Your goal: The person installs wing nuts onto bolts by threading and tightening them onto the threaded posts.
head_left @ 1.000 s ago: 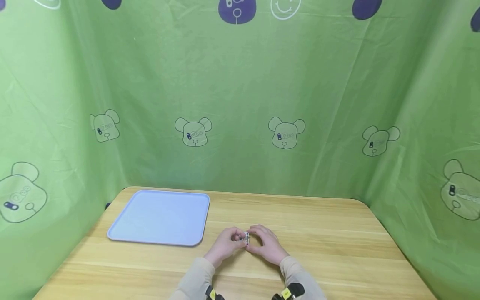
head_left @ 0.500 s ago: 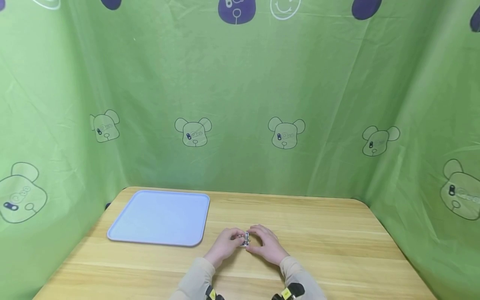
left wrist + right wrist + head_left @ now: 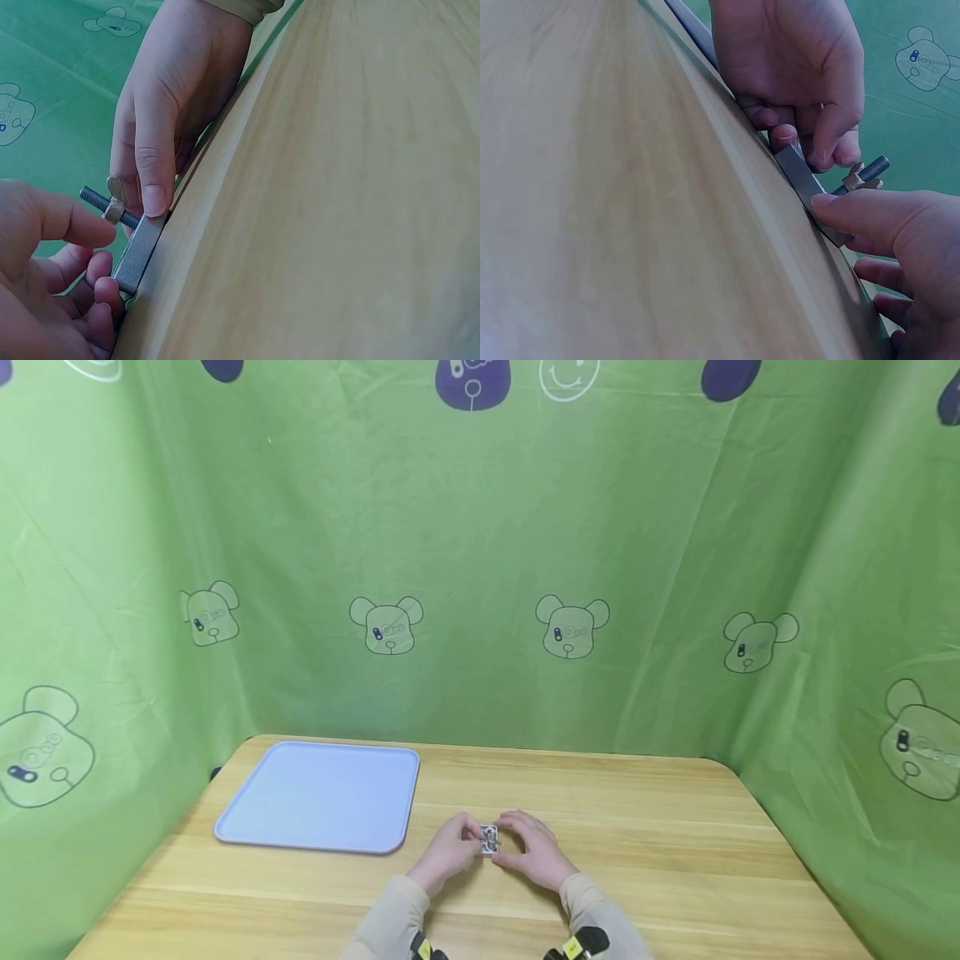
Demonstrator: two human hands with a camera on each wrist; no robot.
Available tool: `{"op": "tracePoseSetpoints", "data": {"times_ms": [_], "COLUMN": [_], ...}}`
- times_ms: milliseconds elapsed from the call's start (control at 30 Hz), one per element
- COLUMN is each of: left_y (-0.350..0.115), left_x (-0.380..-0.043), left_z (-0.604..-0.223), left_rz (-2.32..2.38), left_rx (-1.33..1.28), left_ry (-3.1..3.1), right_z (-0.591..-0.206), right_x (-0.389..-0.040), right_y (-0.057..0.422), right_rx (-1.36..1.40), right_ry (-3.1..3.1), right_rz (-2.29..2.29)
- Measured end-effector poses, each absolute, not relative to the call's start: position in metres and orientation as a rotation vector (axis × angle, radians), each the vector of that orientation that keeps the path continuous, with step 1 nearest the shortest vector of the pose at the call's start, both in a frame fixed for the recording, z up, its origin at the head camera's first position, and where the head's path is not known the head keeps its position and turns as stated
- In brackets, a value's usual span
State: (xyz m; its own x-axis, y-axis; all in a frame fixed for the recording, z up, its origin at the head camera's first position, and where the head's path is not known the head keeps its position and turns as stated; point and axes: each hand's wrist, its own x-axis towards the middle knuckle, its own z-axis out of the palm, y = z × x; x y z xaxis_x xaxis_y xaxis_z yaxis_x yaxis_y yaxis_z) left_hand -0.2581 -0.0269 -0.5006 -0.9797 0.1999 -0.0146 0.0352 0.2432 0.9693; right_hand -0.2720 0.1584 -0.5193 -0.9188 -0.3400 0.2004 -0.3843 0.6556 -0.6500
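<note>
A small square metal block [image 3: 490, 850] lies flat on the table between my hands, its top showing a light rim and dark centre in the head view. From its top stands a threaded bolt [image 3: 874, 168] carrying a wing nut [image 3: 114, 202]. My right hand [image 3: 534, 850] grips the block's right side, with the thumb [image 3: 847, 210] on the near edge and fingers on the far edge. My left hand [image 3: 450, 852] is at the left side, fingers bent. Its thumb and index finger are a little apart from the wing nut, while a lower fingertip [image 3: 784, 136] is at the block's edge.
A light blue rectangular tray [image 3: 322, 797] lies on the wooden table [image 3: 615, 810] to the left of the hands. A green curtain [image 3: 480, 527] with bear faces hangs behind the table and along both sides.
My left fingers, earlier over the block at the wing nut, have drawn back to the left, so more of the block's top shows. My right hand has stayed in place.
</note>
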Motion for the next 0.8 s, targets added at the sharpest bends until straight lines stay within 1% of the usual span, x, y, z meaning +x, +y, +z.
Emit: {"op": "tracePoseSetpoints", "data": {"times_ms": [367, 800], "left_y": [-0.0296, -0.0282], "left_x": [-0.2604, -0.2609], "left_z": [-0.5006, -0.5011], "left_rz": [1.754, 1.707], "left_rx": [0.357, 0.349], "left_ry": [2.405, 2.464], "right_z": [-0.5185, -0.5196], "right_x": [-0.2724, -0.2727], "right_y": [0.1582, 0.1584], "right_rx": [0.615, 0.615], "right_ry": [-2.807, -2.797], "right_rz": [1.114, 1.122]}}
